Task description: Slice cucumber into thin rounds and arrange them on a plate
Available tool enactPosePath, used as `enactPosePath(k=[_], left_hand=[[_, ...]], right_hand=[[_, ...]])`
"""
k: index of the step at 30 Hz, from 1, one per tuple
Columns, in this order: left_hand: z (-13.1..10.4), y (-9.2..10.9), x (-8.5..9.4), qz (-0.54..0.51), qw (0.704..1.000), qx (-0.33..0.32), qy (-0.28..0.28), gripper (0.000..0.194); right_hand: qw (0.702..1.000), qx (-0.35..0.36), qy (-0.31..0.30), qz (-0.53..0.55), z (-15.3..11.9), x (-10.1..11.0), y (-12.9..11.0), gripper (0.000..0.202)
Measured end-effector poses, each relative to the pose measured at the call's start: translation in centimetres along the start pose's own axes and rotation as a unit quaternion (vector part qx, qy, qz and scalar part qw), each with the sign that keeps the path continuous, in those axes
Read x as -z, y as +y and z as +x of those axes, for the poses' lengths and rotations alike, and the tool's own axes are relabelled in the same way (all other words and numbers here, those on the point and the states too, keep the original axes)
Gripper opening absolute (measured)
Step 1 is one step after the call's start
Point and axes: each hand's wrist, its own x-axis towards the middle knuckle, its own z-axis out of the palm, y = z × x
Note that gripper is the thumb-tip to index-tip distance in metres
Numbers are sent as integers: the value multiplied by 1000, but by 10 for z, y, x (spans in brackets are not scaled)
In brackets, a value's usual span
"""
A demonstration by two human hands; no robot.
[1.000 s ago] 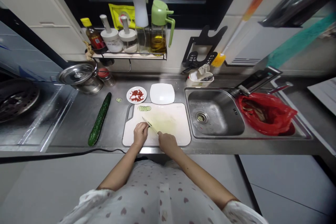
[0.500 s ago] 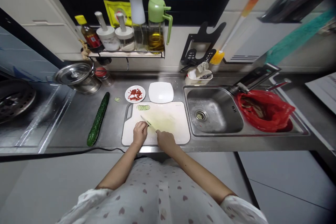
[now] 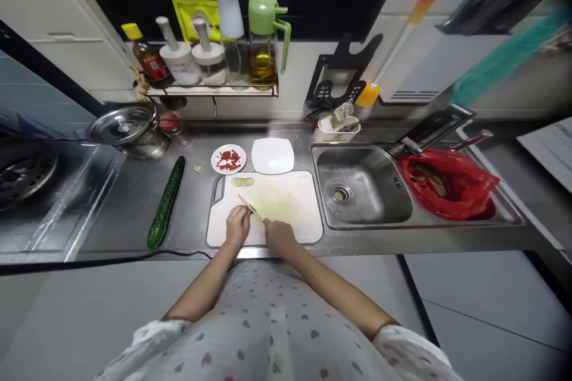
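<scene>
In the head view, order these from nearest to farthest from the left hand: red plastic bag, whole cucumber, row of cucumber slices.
1. Row of cucumber slices: just beyond the left hand, on the cutting board.
2. Whole cucumber: to its left, on the counter.
3. Red plastic bag: far right, past the sink basin.

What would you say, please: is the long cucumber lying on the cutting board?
No, the long cucumber lies on the steel counter, left of the cutting board.

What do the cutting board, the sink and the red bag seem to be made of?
Cutting board: probably smooth plastic; it is white, with no visible grain.
Sink: likely satin stainless steel, judging by its soft grey reflections.
Red bag: seemingly thin, slightly glossy plastic, from its creases.
</scene>
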Motion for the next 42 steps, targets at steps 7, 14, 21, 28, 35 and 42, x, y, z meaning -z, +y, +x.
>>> enactPosePath(k=[7,14,21,28,35,42], left_hand=[[0,-1,0,-2,1000,-1,3,20],[0,-2,-1,-14,1000,-1,5,19],[0,-1,0,-15,1000,-1,-1,19],[0,-1,-2,-22,1000,5,7,19],[1,0,0,-20,1000,-3,5,18],[1,0,0,-24,1000,2,-3,18]], right_hand=[[1000,18,15,-1,7,-1,1,25],[1000,20,13,0,8,2,3,25],[1000,21,10,-3,13,2,2,25],[1000,21,5,-5,15,4,4,24],[999,32,17,-8,22,6,3,28],[1000,24,1,-12,22,5,4,27]])
